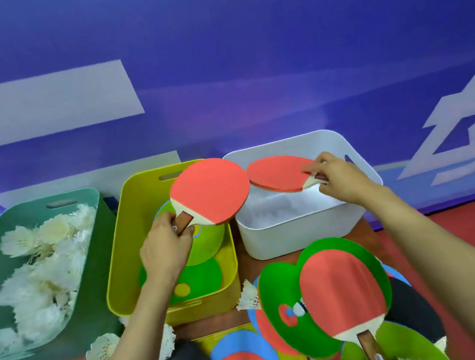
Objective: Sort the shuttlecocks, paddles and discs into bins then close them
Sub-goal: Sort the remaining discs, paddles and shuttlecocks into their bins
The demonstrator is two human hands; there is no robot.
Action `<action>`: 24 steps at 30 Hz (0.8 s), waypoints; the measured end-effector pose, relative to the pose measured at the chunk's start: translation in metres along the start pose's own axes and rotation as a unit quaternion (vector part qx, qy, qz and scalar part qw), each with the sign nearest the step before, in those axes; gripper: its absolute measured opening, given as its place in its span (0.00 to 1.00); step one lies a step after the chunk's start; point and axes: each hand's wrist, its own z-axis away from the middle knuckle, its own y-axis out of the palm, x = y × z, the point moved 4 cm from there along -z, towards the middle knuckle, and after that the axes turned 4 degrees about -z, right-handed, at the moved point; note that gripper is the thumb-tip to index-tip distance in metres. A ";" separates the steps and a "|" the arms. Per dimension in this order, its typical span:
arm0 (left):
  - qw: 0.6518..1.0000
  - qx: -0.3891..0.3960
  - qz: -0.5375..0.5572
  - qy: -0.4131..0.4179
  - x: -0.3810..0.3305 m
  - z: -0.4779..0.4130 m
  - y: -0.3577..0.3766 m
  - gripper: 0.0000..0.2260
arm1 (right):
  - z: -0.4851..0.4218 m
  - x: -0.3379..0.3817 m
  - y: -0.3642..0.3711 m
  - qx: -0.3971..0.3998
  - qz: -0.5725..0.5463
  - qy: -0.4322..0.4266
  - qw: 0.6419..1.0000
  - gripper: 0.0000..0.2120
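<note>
Both grips are closed on paddles in the head view. Left grip [163, 252] curls its fingers round the brown handle of a red paddle [212, 190], blade up and tilted, above the yellow bin [121, 246] where green discs [200, 248] lie. I judge it is only passing over, since it belongs with the other paddle. Right grip [339, 177] pinches the second red paddle [279, 174] at the neck, fingertips on the pale wedge. The blade is roughly level just over the white bin [296, 236], a hold that suits lowering it in flat. What lies white on that bin's floor is too blurred to name. Shuttlecocks [41, 275] fill the green bin [27, 206] on the left. Nearer me on the counter [210, 322], a third paddle [343, 291], more discs [275, 293] and loose shuttlecocks [250, 298] wait unsorted, so no bin is ready to close.
</note>
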 end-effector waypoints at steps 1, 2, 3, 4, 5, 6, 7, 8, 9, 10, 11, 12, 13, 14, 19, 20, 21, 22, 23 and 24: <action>1.000 0.004 0.000 -0.003 -0.004 -0.002 0.004 0.15 | -0.006 -0.003 0.005 0.032 0.020 -0.010 0.999 0.26; 1.000 0.006 0.000 -0.005 -0.008 -0.003 0.007 0.15 | -0.012 -0.006 0.010 0.060 0.033 -0.023 0.997 0.26; 1.000 0.006 -0.001 -0.005 -0.013 -0.005 0.010 0.15 | -0.019 -0.010 0.015 0.085 0.037 -0.035 0.995 0.26; 1.000 0.005 -0.004 -0.005 -0.018 -0.008 0.013 0.15 | -0.026 -0.013 0.020 0.108 0.034 -0.044 0.993 0.27; 1.000 0.004 -0.010 -0.003 -0.023 -0.009 0.015 0.15 | -0.034 -0.018 0.028 0.133 0.029 -0.050 0.990 0.27; 1.000 0.006 -0.015 0.002 -0.029 -0.011 0.017 0.15 | -0.040 -0.022 0.035 0.158 0.028 -0.055 0.986 0.28; 1.000 0.009 -0.021 0.008 -0.034 -0.013 0.020 0.16 | -0.047 -0.026 0.044 0.180 0.029 -0.059 0.981 0.29; 0.999 0.015 -0.027 0.014 -0.039 -0.014 0.022 0.16 | -0.054 -0.029 0.052 0.198 0.032 -0.064 0.978 0.29; 0.999 0.022 -0.034 0.021 -0.045 -0.016 0.025 0.16 | -0.060 -0.032 0.060 0.210 0.034 -0.069 0.975 0.28; 0.998 0.029 -0.043 0.031 -0.051 -0.018 0.028 0.15 | -0.066 -0.035 0.067 0.218 0.035 -0.074 0.972 0.27; 0.997 0.033 -0.053 0.043 -0.057 -0.020 0.031 0.15 | -0.073 -0.039 0.074 0.225 0.036 -0.077 0.971 0.26; 0.996 0.038 -0.063 0.058 -0.063 -0.022 0.034 0.15 | -0.077 -0.042 0.079 0.233 0.035 -0.077 0.969 0.23; 0.993 0.044 -0.075 0.074 -0.069 -0.023 0.037 0.14 | -0.082 -0.047 0.083 0.243 0.035 -0.071 0.967 0.20; 0.990 0.051 -0.090 0.092 -0.074 -0.025 0.041 0.14 | -0.084 -0.052 0.087 0.251 0.037 -0.063 0.965 0.18; 0.965 0.073 -0.200 0.155 -0.093 -0.034 0.045 0.15 | -0.085 -0.073 0.100 0.260 0.068 -0.006 0.963 0.23; 0.959 0.077 -0.219 0.161 -0.097 -0.035 0.043 0.15 | -0.083 -0.074 0.102 0.268 0.078 0.008 0.960 0.26; 0.956 0.083 -0.230 0.163 -0.101 -0.035 0.041 0.14 | -0.082 -0.076 0.105 0.278 0.084 0.022 0.957 0.29; 0.954 0.088 -0.234 0.163 -0.107 -0.034 0.039 0.14 | -0.080 -0.077 0.108 0.290 0.090 0.031 0.952 0.30; 0.955 0.094 -0.233 0.159 -0.112 -0.033 0.038 0.13 | -0.079 -0.078 0.111 0.296 0.093 0.036 0.950 0.28; 0.955 0.101 -0.231 0.156 -0.118 -0.033 0.039 0.13 | -0.078 -0.078 0.112 0.298 0.097 0.037 0.949 0.26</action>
